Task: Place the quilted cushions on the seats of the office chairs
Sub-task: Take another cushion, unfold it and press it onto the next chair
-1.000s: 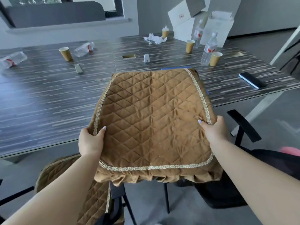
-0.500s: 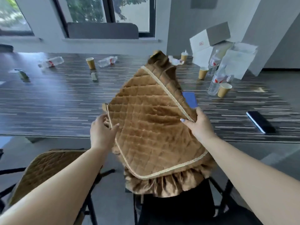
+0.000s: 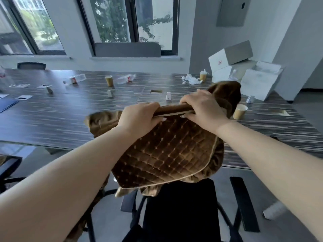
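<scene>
Both hands, left hand and right hand, grip the brown quilted cushion's far edge; it hangs toward the black office chair, hiding its seat.

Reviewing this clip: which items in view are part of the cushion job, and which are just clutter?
Part of the job:
quilted cushion, gripped by left hand and right hand
black office chair below it

Just lying about:
paper cups
plastic bottles
white boxes
crumpled tissue
</scene>
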`<state>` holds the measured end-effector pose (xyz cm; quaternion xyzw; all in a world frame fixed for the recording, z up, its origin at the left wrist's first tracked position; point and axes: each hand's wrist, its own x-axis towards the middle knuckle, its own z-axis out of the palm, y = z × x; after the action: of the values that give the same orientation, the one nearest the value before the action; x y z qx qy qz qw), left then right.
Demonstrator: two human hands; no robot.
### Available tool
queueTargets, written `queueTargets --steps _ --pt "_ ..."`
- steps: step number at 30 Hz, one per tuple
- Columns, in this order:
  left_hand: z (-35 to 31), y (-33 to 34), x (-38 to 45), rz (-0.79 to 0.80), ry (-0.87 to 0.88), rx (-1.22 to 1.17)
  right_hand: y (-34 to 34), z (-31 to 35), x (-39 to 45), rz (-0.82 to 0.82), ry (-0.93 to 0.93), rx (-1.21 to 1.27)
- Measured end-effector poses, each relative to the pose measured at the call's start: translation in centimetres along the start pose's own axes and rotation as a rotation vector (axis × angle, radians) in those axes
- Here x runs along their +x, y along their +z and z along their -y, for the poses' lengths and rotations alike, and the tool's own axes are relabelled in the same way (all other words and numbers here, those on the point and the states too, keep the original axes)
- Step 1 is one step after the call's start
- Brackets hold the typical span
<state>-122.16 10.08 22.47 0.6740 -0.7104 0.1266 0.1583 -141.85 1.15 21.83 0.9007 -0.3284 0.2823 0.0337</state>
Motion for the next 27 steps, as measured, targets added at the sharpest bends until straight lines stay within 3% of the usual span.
queueTargets --steps 2,4,11,13,17,22,27 --pt "-0.3 0.6 -0.5 -0.054 -0.094 -0.084 0.4 -0.3 -1.1 -0.098 0.116 0.027" --pt "-0.1 1.0 -1.0 -0.063 -0.201 -0.176 1.7 -0.7 -4.0 -0.161 0.382 0.175" --pt "2.3 0.4 -3.7 -0.137 -0.534 -0.691 8.9 -3.6 -17.3 0.042 1.43 0.697" --pt "2.9 0.5 -5.0 -0.157 -0.64 -0.809 10.6 -4.5 -19.6 0.056 1.573 0.886" --pt "4.4 1.8 -7.6 -0.176 -0.804 -0.904 12.5 -5.6 -21.8 0.024 1.599 0.948" --pt "5.9 5.5 -11.7 -0.067 -0.961 -0.807 11.3 -4.4 -22.7 -0.012 1.499 0.832" --pt "4.6 9.5 -16.6 0.065 -1.082 -0.787 12.5 -4.0 -26.3 0.116 1.526 0.672"
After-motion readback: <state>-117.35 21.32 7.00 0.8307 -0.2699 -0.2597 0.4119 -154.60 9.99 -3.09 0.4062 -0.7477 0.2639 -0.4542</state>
